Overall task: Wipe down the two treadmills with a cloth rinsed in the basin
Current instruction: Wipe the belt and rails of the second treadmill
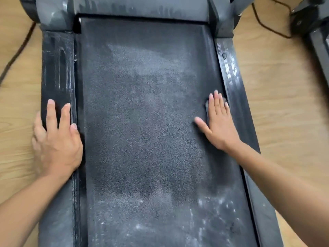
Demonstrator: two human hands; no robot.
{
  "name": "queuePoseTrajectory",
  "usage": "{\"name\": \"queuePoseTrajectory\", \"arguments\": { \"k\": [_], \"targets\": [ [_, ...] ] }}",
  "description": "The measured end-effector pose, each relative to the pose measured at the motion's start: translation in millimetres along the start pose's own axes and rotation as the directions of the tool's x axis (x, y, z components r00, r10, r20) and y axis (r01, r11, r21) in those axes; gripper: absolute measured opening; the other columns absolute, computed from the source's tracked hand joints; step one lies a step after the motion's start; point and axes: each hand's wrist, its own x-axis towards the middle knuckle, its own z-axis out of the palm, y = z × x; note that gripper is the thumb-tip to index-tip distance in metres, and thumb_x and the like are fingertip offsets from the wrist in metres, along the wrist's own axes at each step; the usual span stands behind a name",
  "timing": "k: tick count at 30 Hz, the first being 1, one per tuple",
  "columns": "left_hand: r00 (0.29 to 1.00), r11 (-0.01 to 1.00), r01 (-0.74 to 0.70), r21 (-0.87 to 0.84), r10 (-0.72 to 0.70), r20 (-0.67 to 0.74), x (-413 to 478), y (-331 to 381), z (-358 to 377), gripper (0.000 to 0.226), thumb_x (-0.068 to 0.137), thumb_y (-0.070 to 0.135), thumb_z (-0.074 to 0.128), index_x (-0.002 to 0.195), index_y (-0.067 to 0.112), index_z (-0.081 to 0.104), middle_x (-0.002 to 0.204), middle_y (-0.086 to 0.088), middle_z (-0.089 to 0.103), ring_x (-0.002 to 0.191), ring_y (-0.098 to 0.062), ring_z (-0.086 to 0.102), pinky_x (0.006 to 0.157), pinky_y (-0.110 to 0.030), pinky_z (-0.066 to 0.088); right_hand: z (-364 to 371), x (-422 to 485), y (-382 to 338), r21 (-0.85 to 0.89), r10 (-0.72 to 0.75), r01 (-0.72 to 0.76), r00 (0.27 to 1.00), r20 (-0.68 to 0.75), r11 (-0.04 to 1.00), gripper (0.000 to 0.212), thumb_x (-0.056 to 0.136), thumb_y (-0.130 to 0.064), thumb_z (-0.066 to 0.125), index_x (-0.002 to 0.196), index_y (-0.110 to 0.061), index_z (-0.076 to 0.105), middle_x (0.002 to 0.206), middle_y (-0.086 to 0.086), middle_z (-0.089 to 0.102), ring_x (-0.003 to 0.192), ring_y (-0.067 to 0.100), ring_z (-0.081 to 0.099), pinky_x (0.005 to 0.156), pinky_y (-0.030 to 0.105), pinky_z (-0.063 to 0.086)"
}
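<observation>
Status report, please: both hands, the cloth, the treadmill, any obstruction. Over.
Left hand rests on left rail. Right hand presses cloth on belt, right edge. Belt dusty; nothing blocking.

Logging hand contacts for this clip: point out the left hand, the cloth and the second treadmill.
left hand (57, 145), head view, back of the hand.
cloth (206, 105), head view, its visible grey edge.
second treadmill (320, 47), head view, its dark frame.

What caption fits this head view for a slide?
Left hand rests on the side rail; right hand presses a grey cloth flat on the dusty treadmill belt.
</observation>
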Motion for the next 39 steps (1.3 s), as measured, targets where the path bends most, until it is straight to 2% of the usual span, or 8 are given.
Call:
{"name": "queuePoseTrajectory", "arguments": {
  "k": [5,12,16,26,29,31,35,39],
  "targets": [
    [1.000,1.000,0.002,-0.005,-0.002,0.003,-2,3,-1,0.058,0.104,0.035,0.032,0.160,0.024,0.033,0.174,-0.006,0.020,0.141,-0.055,0.033,0.102,-0.075,0.040,35,-185,-18,-0.019,-0.054,0.057,0.989,0.135,0.998,0.098,0.102,-0.074,0.028,0.166,-0.004,0.003,0.174,0.015,-0.010,0.162,0.032,-0.006,0.126,0.055,0.009],
    [1.000,1.000,0.005,0.028,-0.005,-0.001,2,0,2,0.057,0.107,0.020,0.050,0.161,0.025,0.034,0.175,-0.004,0.018,0.145,-0.052,0.030,0.107,-0.072,0.039,6,-2,-28,-0.019,0.064,-0.064,0.998,-0.015,0.998,0.101,0.097,-0.083,0.015,0.167,-0.013,-0.003,0.175,0.006,-0.012,0.161,0.019,-0.015,0.131,0.048,0.001],
    [1.000,0.999,0.028,0.035,-0.027,-0.008,1,-3,4,0.058,0.106,0.021,0.052,0.161,0.027,0.034,0.175,-0.001,0.018,0.146,-0.051,0.031,0.108,-0.072,0.039,-9,80,-58,0.123,0.160,-0.152,0.985,-0.057,0.981,0.106,0.094,-0.086,0.017,0.167,-0.011,0.001,0.176,0.008,-0.009,0.162,0.020,-0.011,0.131,0.050,0.000],
    [1.000,0.999,0.014,0.046,-0.013,-0.013,5,-4,6,0.057,0.106,0.023,0.050,0.161,0.027,0.035,0.175,-0.002,0.019,0.144,-0.051,0.033,0.106,-0.071,0.040,44,-128,-107,0.042,0.020,-0.023,0.998,0.054,0.999,0.098,0.099,-0.080,0.020,0.167,-0.013,-0.003,0.175,0.005,-0.016,0.161,0.021,-0.016,0.131,0.049,0.003],
    [1.000,0.999,0.018,0.034,-0.018,0.002,2,-3,3,0.057,0.107,0.023,0.050,0.161,0.029,0.034,0.175,-0.001,0.018,0.144,-0.052,0.032,0.107,-0.072,0.039,42,-132,-105,0.231,-0.005,-0.006,0.999,0.044,0.973,0.080,0.106,-0.064,0.023,0.168,-0.016,0.006,0.176,0.000,-0.010,0.161,0.017,-0.012,0.131,0.046,-0.001],
    [1.000,0.999,0.013,0.031,-0.013,-0.003,0,-3,3,0.057,0.107,0.023,0.051,0.161,0.029,0.034,0.175,0.000,0.018,0.145,-0.051,0.031,0.107,-0.072,0.039,39,-133,-93,0.410,-0.016,0.016,1.000,-0.004,0.912,0.065,0.106,-0.040,0.034,0.166,-0.017,0.024,0.176,-0.003,0.007,0.162,0.014,0.002,0.131,0.046,0.008],
    [1.000,0.999,0.015,0.038,-0.015,-0.008,1,-2,5,0.057,0.107,0.023,0.050,0.161,0.029,0.034,0.175,0.001,0.019,0.145,-0.050,0.031,0.109,-0.072,0.038,28,-128,-70,0.308,-0.018,0.073,0.984,-0.177,0.948,0.056,0.086,-0.017,0.052,0.141,-0.021,0.058,0.143,-0.005,0.055,0.134,0.021,0.051,0.112,0.041,0.035],
    [0.999,0.999,0.031,0.037,-0.031,-0.011,2,-4,5,0.057,0.106,0.024,0.052,0.161,0.029,0.035,0.175,0.002,0.018,0.143,-0.050,0.032,0.108,-0.071,0.038,10,-110,-58,0.220,-0.057,0.064,0.998,-0.038,0.973,0.019,0.080,-0.033,0.057,0.099,-0.034,0.059,0.096,-0.015,0.047,0.093,0.019,0.046,0.084,0.043,0.044]
  ]
}}
